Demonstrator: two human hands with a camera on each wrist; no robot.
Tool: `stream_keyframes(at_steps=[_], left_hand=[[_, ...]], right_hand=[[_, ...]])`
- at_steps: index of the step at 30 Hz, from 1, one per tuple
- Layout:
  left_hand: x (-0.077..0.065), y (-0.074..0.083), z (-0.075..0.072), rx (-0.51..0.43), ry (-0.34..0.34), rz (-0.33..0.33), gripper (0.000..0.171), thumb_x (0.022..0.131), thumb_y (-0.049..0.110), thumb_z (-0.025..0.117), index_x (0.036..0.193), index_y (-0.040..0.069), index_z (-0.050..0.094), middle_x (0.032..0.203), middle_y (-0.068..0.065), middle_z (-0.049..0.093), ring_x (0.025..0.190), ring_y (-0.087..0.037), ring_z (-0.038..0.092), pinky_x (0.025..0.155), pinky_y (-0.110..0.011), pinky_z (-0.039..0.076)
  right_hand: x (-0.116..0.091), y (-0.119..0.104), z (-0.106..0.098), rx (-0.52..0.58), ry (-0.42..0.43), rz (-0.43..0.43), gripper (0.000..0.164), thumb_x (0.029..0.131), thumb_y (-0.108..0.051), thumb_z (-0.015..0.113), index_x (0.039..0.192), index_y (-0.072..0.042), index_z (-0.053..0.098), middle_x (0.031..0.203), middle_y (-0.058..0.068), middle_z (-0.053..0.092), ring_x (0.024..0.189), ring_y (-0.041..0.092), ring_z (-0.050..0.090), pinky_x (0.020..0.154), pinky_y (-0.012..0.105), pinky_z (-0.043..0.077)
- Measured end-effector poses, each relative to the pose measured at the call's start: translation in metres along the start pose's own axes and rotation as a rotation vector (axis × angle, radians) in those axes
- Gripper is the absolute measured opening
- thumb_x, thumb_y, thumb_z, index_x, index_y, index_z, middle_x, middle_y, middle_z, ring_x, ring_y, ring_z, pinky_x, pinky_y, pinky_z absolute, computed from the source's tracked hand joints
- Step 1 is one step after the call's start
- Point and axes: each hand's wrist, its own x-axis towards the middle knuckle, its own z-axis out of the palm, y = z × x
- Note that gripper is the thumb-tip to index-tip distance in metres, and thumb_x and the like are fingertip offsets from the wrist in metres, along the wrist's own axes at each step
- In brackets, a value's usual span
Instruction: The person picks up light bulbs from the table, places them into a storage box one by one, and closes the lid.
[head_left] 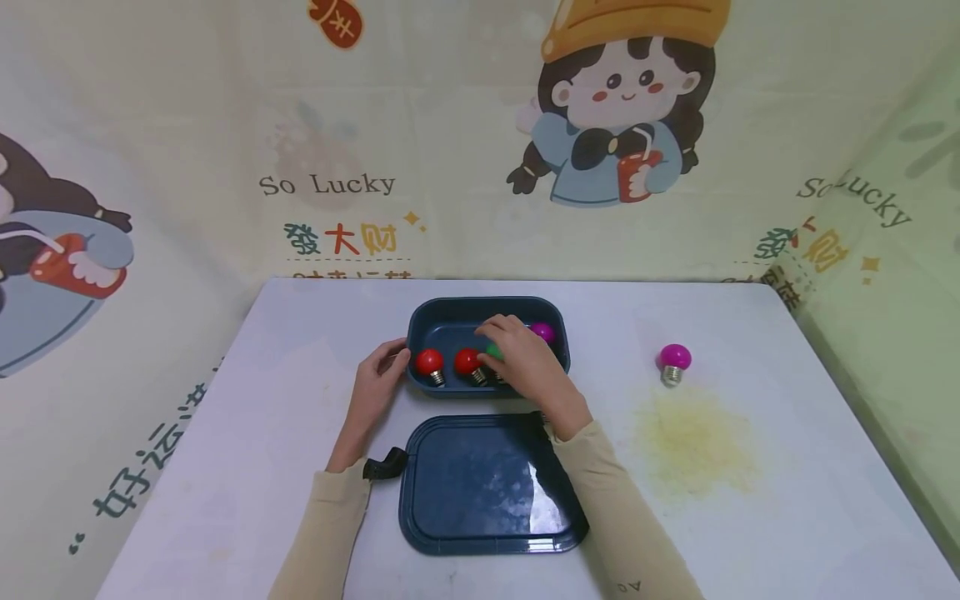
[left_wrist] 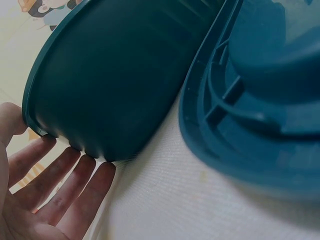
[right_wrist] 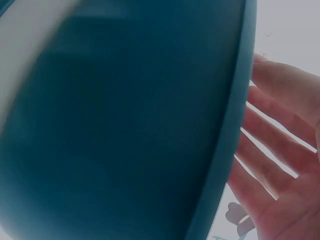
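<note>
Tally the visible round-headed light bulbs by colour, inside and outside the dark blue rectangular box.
Red round-headed bulbs: 2
Green round-headed bulb, partly hidden by the right hand: 1
Purple round-headed bulbs: 2
Total visible: 5

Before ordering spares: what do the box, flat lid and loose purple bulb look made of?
Box: likely moulded plastic, satin; smooth rounded walls. Flat lid: probably plastic, glossier; bright glare, ribbed edge. Loose purple bulb: smooth, plastic or coated glass; base likely metal, silvery, ridged.
</note>
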Motion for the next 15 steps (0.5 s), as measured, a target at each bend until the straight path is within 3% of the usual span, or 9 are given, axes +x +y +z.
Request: stream_keyframes(at_steps=[15], left_hand=[[0.001,-0.003,-0.002,-0.04,-0.022,-0.001,0.043,0.102,0.026,0.058,0.137,0.002,0.056,0.138,-0.018,0.057,0.126,-0.029,0.057,0.091,-0.007,0.045]], right_hand=[[-0.019,0.022,-0.012,-0.001,0.076,0.037,0.037,0.084,-0.018,0.081,0.117,-0.004,0.07,0.119,0.01,0.065,0.113,0.025,0.059,0.093,0.036,0.055]])
